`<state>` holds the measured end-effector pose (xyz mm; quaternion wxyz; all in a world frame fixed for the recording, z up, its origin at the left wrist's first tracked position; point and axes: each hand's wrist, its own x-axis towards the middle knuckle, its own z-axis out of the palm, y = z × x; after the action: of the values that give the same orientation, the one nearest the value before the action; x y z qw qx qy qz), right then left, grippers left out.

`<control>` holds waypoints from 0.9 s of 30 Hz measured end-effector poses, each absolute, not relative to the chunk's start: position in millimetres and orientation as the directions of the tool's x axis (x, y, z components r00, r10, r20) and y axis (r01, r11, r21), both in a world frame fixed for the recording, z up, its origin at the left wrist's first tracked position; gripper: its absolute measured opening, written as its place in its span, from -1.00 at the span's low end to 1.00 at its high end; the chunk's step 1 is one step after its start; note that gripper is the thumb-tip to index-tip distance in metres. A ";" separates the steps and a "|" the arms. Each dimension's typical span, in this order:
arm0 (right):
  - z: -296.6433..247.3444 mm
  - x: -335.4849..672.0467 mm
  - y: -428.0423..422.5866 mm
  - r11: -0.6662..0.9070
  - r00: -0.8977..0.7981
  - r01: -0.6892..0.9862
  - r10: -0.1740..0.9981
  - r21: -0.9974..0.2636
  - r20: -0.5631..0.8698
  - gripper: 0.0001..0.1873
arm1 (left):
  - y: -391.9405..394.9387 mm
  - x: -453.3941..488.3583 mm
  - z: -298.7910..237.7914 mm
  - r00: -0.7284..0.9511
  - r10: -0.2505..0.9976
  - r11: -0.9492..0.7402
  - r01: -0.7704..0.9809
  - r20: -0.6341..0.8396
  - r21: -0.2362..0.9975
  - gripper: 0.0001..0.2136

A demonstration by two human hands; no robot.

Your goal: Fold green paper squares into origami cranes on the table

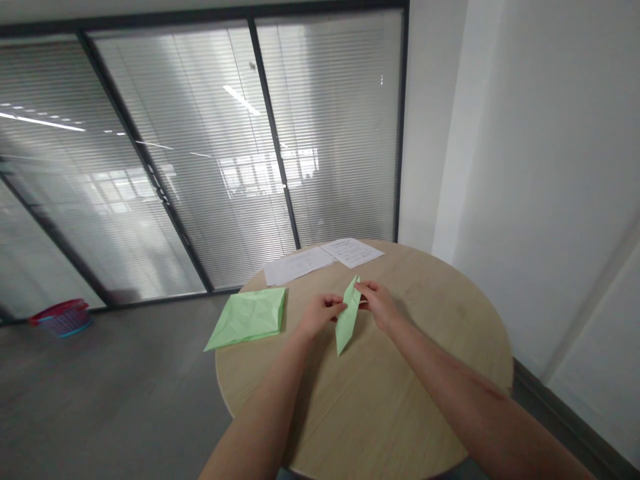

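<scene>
Basket [63, 325], red rim w/ bluish sides, sat on the grey floor [150, 393] far left, nr the glass partition [345, 127]; too small & blurry to tell what, if anything, was in it. Round wood-top table [380, 420] filled the lower middle. Folded green paper [347, 323], long & pointed at the bottom, was up btwn both hands over the table's middle. Left hand [319, 313] had thumb & fingers pinched closed on its left edge; right hand [379, 303] had fingertips closed on the upper right edge. Crumpled green sheet [253, 318] lay at the table's left side, creased all over, one corner sticking out past the edge. Two white papers [300, 265], the right one w/ print, lay along the far edge, touching or nearly so. Partition had dark frames & blinds; plain white wall [550, 167] stood on the right.
</scene>
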<state>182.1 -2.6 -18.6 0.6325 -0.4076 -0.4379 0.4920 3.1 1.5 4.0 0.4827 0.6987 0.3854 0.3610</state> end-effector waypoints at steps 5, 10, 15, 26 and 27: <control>-15.8 186.4 -2.7 0.170 0.164 -0.346 0.979 -0.923 0.119 -0.67 | -1.8 3.9 5.3 0.449 0.886 -0.227 0.193 0.120 0.954 -0.74; -17.4 197.6 3.6 0.194 0.229 -0.372 0.967 -0.908 0.113 -0.63 | -5.2 6.6 5.9 0.465 0.883 -0.171 0.204 0.058 0.964 -0.70; -17.3 199.2 5.2 0.115 0.116 -0.463 0.991 -0.879 0.069 -0.60 | -2.2 7.0 3.5 0.386 0.917 -0.157 0.115 0.101 0.981 -0.68; -15.8 172.7 -13.9 0.154 -0.145 -0.208 0.972 -0.966 0.186 -0.60 | 2.6 5.2 3.0 0.108 0.957 -0.273 0.011 0.270 0.962 -0.68; -15.5 172.9 -13.5 0.171 -0.118 -0.204 0.973 -0.964 0.197 -0.62 | 2.3 5.6 2.9 0.118 0.954 -0.276 -0.006 0.275 0.961 -0.69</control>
<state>172.9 -13.5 -15.5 0.5547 -0.3649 -0.5270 0.5305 5.6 2.3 2.9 0.4514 0.5961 0.3979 0.5316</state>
